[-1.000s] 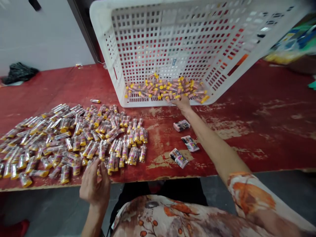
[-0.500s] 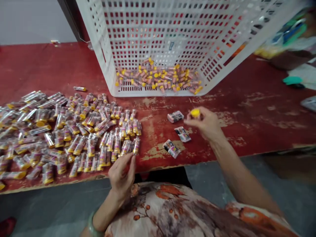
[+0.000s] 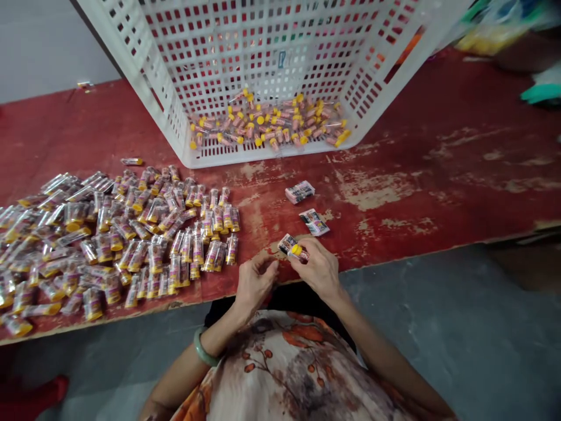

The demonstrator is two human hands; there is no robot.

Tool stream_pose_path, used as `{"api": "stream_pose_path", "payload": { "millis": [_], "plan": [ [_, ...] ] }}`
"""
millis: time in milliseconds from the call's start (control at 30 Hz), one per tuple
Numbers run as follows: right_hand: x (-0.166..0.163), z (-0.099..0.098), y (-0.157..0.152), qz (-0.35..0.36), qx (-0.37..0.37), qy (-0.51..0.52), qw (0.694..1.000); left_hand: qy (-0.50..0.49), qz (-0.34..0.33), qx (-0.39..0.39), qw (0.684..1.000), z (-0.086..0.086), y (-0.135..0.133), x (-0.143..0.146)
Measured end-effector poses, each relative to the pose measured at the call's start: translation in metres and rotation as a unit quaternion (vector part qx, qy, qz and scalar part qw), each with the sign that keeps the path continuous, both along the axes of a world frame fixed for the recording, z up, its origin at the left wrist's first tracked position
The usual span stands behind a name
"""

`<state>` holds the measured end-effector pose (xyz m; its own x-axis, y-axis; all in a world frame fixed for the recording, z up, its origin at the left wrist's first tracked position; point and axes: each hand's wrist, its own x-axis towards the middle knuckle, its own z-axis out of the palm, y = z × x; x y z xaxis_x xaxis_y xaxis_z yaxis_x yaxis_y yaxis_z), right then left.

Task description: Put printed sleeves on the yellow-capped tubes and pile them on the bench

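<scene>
Pinches a yellow-capped tube [image 3: 297, 249] in the right hand [image 3: 322, 272], at the nearest printed slips [image 3: 286, 242] on the red table [image 3: 394, 216]. Curls the left hand [image 3: 254, 283] just to the left, cannot tell whether pressed together. Faces a white basket [image 3: 245, 156] of capped tubes [image 3: 272, 124] on the far side and, at left, wrapped tubes [image 3: 155, 257].

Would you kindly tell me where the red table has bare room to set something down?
The table is barest right of the packets; a narrower gap lies between packets and tubes, before the basket. The tubes crowd the front left.
</scene>
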<state>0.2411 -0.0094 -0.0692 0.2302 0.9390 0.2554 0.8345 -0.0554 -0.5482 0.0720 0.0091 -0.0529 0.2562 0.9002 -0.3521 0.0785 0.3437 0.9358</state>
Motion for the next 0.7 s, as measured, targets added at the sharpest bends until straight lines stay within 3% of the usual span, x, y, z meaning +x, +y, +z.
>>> {"api": "stream_pose_path", "payload": {
  "millis": [200, 333, 700],
  "plan": [
    [0.002, 0.0, 0.0, -0.014, 0.023, 0.117, 0.993, -0.147, 0.038, -0.128, 0.98, 0.006, 0.001, 0.021],
    [-0.002, 0.001, 0.001, -0.02, 0.014, 0.167, 0.986, -0.212, 0.032, -0.157, 0.964, 0.012, 0.006, 0.032],
    [-0.005, -0.001, 0.0, 0.007, 0.044, 0.154, 0.987, -0.123, 0.101, -0.111, 0.981, 0.001, 0.017, 0.036]
  ]
}}
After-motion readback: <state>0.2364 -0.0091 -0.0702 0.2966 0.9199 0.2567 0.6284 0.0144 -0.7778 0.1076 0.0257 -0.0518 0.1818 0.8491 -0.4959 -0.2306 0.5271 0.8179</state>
